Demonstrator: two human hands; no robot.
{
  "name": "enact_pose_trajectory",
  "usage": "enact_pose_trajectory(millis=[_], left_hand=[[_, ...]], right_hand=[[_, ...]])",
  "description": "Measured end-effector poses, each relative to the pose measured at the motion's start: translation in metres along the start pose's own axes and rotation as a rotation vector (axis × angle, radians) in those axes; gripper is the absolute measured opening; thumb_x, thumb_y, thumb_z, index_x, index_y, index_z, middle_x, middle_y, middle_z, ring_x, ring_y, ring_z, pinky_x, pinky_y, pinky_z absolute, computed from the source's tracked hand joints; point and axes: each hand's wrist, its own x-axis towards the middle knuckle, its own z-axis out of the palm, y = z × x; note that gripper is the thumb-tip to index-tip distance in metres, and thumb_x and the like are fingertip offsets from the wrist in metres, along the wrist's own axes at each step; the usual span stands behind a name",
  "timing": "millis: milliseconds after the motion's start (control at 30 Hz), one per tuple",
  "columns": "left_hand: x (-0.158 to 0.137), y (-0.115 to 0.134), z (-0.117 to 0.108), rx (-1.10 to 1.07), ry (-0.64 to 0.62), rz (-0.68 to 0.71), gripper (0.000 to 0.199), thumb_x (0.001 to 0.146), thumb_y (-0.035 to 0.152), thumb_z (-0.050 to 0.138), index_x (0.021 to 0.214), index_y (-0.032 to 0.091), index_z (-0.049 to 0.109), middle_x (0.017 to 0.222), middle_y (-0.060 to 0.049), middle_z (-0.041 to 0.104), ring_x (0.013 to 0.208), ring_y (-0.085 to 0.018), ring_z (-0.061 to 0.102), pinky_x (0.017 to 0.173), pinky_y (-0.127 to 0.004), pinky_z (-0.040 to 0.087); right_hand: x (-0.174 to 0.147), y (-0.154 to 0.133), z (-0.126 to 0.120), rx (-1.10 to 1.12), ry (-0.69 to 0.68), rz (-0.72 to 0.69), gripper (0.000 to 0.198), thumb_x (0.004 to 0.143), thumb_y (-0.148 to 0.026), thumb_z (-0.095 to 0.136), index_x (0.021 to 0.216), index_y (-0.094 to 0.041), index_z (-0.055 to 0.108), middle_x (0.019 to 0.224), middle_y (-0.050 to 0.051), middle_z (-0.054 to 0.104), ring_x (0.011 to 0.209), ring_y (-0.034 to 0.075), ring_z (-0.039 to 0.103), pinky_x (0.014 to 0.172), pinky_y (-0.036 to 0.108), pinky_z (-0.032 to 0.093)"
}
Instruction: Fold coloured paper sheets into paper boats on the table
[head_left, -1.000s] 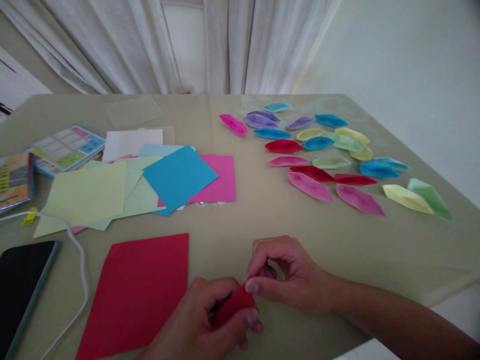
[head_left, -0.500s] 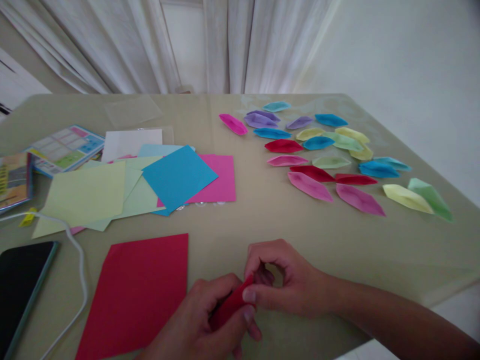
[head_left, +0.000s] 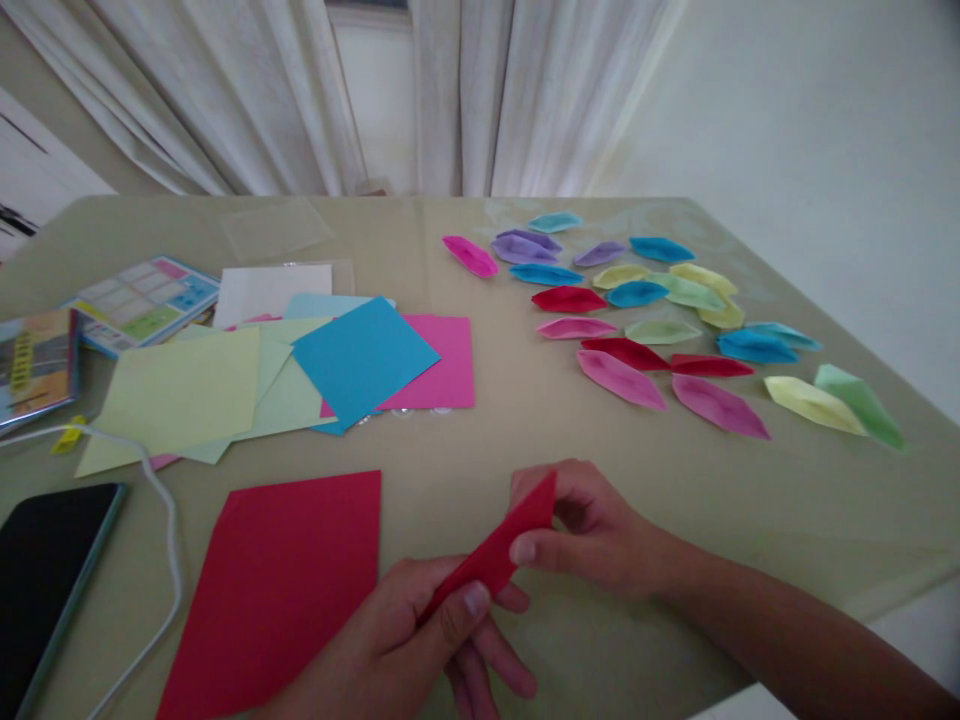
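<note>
- Red folded paper (head_left: pixel 496 555) was held over the table (head_left: pixel 510 440), right of the flat red sheet (head_left: pixel 277 590).
- Left hand (head_left: pixel 420 635) pinched its lower end and right hand (head_left: pixel 600 540) its upper part, presumably to steady the folds between them.
- It looked narrow, slanted and pointed at its upper tip.
</note>
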Motion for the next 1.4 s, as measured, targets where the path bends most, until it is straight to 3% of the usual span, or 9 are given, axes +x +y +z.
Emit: enact_pose_trajectory(millis=[267, 367, 467, 533, 600, 667, 933, 1133, 1400], left_hand=[[0.002, 0.000, -0.005, -0.039, 0.035, 0.130, 0.059, 0.094, 0.073, 0.065, 0.112, 0.018, 0.075, 0.098, -0.013, 0.085, 0.062, -0.016, 0.074, 0.057, -0.025, 0.055], [0.004, 0.001, -0.009, -0.100, 0.120, 0.221, 0.070, 0.079, 0.063, 0.087, 0.133, 0.023, 0.070, 0.114, -0.013, 0.082, 0.073, -0.019, 0.077, 0.059, -0.025, 0.058], [0.006, 0.001, -0.014, -0.002, 0.116, 0.247, 0.045, 0.089, 0.057, 0.080, 0.114, 0.020, 0.080, 0.089, -0.009, 0.082, 0.067, -0.017, 0.076, 0.060, -0.023, 0.058], [0.007, 0.000, -0.016, 0.062, 0.153, 0.263, 0.040, 0.096, 0.056, 0.072, 0.101, 0.018, 0.083, 0.076, -0.008, 0.080, 0.060, -0.016, 0.073, 0.056, -0.022, 0.057], [0.008, -0.001, -0.018, 0.083, 0.231, 0.290, 0.040, 0.094, 0.056, 0.075, 0.102, 0.018, 0.083, 0.084, -0.010, 0.083, 0.062, -0.017, 0.074, 0.056, -0.023, 0.058], [0.009, -0.001, -0.021, 0.080, 0.289, 0.307, 0.039, 0.093, 0.056, 0.076, 0.104, 0.018, 0.082, 0.098, -0.013, 0.085, 0.066, -0.018, 0.075, 0.059, -0.024, 0.060], [0.009, 0.000, -0.032, -0.041, 0.330, 0.398, 0.048, 0.098, 0.057, 0.068, 0.129, 0.021, 0.073, 0.108, -0.012, 0.084, 0.079, -0.022, 0.078, 0.071, -0.030, 0.065], [0.011, 0.012, -0.031, 0.122, 0.506, 0.454, 0.044, 0.092, 0.059, 0.075, 0.114, 0.021, 0.079, 0.100, -0.009, 0.084, 0.085, -0.022, 0.080, 0.077, -0.029, 0.067], [0.008, 0.015, -0.036, 0.339, 0.611, 0.495, 0.042, 0.093, 0.058, 0.073, 0.117, 0.024, 0.079, 0.108, -0.007, 0.083, 0.093, -0.023, 0.080, 0.078, -0.025, 0.065]], right_hand=[[0.014, 0.007, -0.035, -0.055, 0.542, -0.126, 0.031, 0.088, -0.046, 0.085, 0.079, -0.017, 0.077, 0.058, -0.003, 0.060, 0.049, 0.008, 0.044, 0.043, 0.019, 0.030], [0.005, 0.003, -0.019, -0.108, 0.240, -0.051, 0.029, 0.093, -0.043, 0.081, 0.080, -0.016, 0.079, 0.062, -0.001, 0.064, 0.051, 0.009, 0.051, 0.046, 0.021, 0.036], [0.000, -0.001, -0.007, -0.252, 0.008, -0.091, 0.027, 0.094, -0.036, 0.081, 0.076, -0.015, 0.079, 0.065, 0.000, 0.067, 0.057, 0.010, 0.057, 0.052, 0.021, 0.040], [0.003, -0.001, -0.014, -0.272, 0.146, -0.112, 0.030, 0.095, -0.037, 0.079, 0.074, -0.016, 0.078, 0.062, 0.000, 0.066, 0.054, 0.010, 0.055, 0.050, 0.021, 0.038], [0.010, -0.002, -0.029, -0.255, 0.472, -0.175, 0.035, 0.093, -0.045, 0.080, 0.072, -0.017, 0.077, 0.056, -0.002, 0.061, 0.046, 0.009, 0.045, 0.042, 0.022, 0.031], [0.014, -0.002, -0.040, -0.264, 0.573, -0.232, 0.040, 0.096, -0.049, 0.076, 0.071, -0.018, 0.075, 0.058, -0.001, 0.062, 0.049, 0.010, 0.046, 0.045, 0.022, 0.033], [0.005, 0.002, -0.007, -0.403, 0.159, -0.346, 0.015, 0.097, -0.031, 0.079, 0.091, -0.017, 0.082, 0.077, 0.003, 0.071, 0.068, 0.013, 0.062, 0.063, 0.024, 0.048], [0.002, 0.005, -0.016, -0.339, 0.159, -0.256, 0.044, 0.094, -0.051, 0.079, 0.125, -0.020, 0.078, 0.087, 0.004, 0.074, 0.065, 0.013, 0.058, 0.057, 0.024, 0.044], [0.003, 0.006, -0.017, -0.364, 0.178, -0.167, 0.024, 0.101, -0.037, 0.071, 0.115, -0.020, 0.080, 0.095, 0.007, 0.077, 0.082, 0.018, 0.068, 0.070, 0.028, 0.049]])
